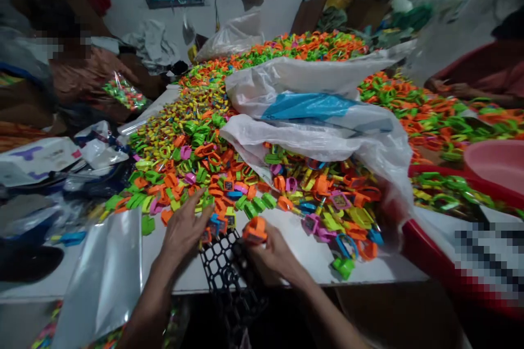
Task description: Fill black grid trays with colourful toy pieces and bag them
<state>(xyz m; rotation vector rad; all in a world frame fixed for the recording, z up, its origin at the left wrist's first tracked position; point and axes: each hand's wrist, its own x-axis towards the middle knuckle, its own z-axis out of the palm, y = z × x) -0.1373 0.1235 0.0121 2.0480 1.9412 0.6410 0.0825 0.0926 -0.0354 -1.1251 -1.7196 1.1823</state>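
My right hand (273,252) is closed around an orange plastic toy watch (255,229), above the right side of a black grid tray (219,259). The tray has rows of openings and reaches over the table's front edge; its near end is dark and blurred. To its left, my left hand (184,229) has its fingers stretched apart beside the loose pile. Blue and orange toy watches (216,224) sit at the tray's far end, close to the left fingertips; whether they touch cannot be made out.
A large heap of bright plastic pieces (196,142) spreads across the white table (301,234). A white plastic sack (295,136) lies over it. Clear plastic bags (108,267) hang over the front left edge. A red basin (429,251) stands right. Two other people sit left and right.
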